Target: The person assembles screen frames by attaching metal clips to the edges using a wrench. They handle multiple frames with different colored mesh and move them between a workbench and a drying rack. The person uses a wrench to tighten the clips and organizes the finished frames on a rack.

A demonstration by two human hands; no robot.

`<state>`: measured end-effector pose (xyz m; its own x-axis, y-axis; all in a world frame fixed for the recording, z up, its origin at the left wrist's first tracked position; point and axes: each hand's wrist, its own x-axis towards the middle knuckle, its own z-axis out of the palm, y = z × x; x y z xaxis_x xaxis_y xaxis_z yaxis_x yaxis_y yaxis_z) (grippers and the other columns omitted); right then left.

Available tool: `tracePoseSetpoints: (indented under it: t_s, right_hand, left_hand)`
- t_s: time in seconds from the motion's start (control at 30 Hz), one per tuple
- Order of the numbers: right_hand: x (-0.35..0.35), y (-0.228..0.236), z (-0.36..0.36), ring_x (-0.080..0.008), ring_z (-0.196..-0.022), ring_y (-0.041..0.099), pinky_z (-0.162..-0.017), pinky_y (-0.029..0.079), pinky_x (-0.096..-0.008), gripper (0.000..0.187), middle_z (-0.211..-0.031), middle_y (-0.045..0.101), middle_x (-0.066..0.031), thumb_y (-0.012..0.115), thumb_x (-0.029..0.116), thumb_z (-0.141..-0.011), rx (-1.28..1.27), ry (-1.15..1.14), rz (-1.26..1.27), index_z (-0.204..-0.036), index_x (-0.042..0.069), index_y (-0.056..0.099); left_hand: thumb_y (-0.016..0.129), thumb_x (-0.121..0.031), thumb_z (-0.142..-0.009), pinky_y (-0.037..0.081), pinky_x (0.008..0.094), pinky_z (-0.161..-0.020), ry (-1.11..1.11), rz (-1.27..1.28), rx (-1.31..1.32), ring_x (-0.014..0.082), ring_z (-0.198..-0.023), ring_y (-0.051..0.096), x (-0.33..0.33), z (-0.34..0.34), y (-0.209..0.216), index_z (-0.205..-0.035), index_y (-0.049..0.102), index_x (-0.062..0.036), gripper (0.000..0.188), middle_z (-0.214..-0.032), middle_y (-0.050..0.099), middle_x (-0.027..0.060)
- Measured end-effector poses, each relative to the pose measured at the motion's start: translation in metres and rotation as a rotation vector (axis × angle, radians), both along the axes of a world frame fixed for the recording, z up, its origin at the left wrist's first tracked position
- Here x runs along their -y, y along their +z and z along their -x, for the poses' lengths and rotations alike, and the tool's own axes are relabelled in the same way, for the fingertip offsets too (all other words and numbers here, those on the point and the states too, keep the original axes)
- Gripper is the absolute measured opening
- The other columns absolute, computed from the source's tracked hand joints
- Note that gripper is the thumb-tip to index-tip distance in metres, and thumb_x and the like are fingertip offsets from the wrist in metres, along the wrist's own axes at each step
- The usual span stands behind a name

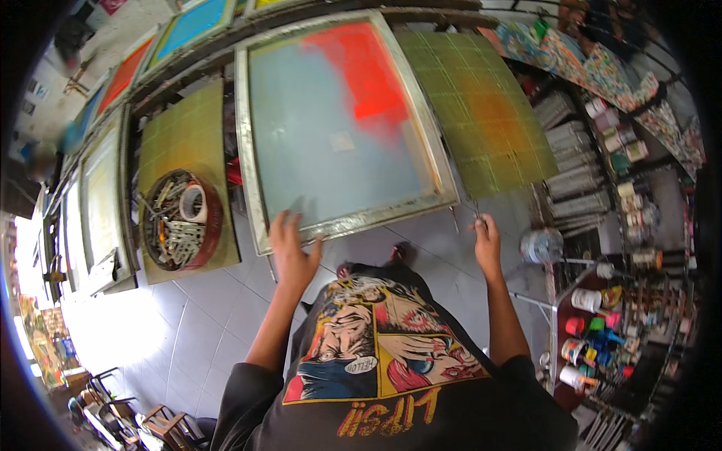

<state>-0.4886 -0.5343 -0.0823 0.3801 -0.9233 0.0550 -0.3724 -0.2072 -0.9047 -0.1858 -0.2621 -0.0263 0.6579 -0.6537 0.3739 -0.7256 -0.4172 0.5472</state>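
A large silk-screen frame (pixel 338 225) lies before me, its pale grey mesh (pixel 301 135) smeared with bright red ink (pixel 368 75) at the upper right. My left hand (pixel 293 252) rests at the frame's near left corner, fingers spread over its edge and the mesh. Just off the near right corner, the fingers of my right hand (pixel 486 239) are pinched around a thin dark metal piece (pixel 475 207); its kind is too small to make out. A small pale patch (pixel 342 141) shows in the middle of the mesh.
Olive boards (pixel 489 113) flank the frame. On the left one (pixel 180 113) stands a round tub (pixel 214 225) of tools with a tape roll (pixel 193 203). More screens (pixel 101 188) line the left. Paint containers (pixel 587 301) and a clear plastic bottle (pixel 541 246) are at right.
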Motion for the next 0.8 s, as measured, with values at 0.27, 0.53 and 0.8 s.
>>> tracePoseSetpoints:
  t_s: [0.27,0.53,0.8]
  right_hand:
    - [0.046,0.081,0.001,-0.0284,-0.073,0.062,-0.066,0.047,-0.0369,0.023,-0.082,0.065,-0.0145,0.060,0.022,-0.083,-0.639,0.467,0.152,-0.095,0.004,0.066]
    - [0.090,0.070,-0.023,-0.0327,-0.087,0.063,-0.075,0.049,-0.0386,0.024,-0.092,0.066,-0.0157,0.060,0.024,-0.081,-0.699,0.770,0.163,-0.096,0.006,0.068]
    - [0.110,0.058,-0.033,-0.0334,-0.086,0.063,-0.074,0.049,-0.0394,0.023,-0.092,0.066,-0.0155,0.060,0.023,-0.082,-0.601,0.949,0.119,-0.093,0.005,0.068]
  left_hand:
    - [0.065,-0.021,-0.076,0.029,0.0501,-0.104,-0.540,-0.117,0.116,0.0332,-0.123,0.038,0.073,0.062,-0.047,-0.121,0.051,-0.0099,0.048,-0.129,0.043,0.0160]
    - [0.063,-0.025,-0.077,0.024,0.0520,-0.106,-0.433,-0.228,0.157,0.0311,-0.122,0.038,0.081,0.091,-0.063,-0.131,0.043,-0.0092,0.060,-0.129,0.044,0.0139]
    - [0.066,-0.028,-0.075,0.022,0.0559,-0.106,-0.003,-0.264,0.104,0.0359,-0.118,0.037,0.113,0.141,-0.046,-0.135,0.042,-0.0144,0.066,-0.128,0.039,0.0175]
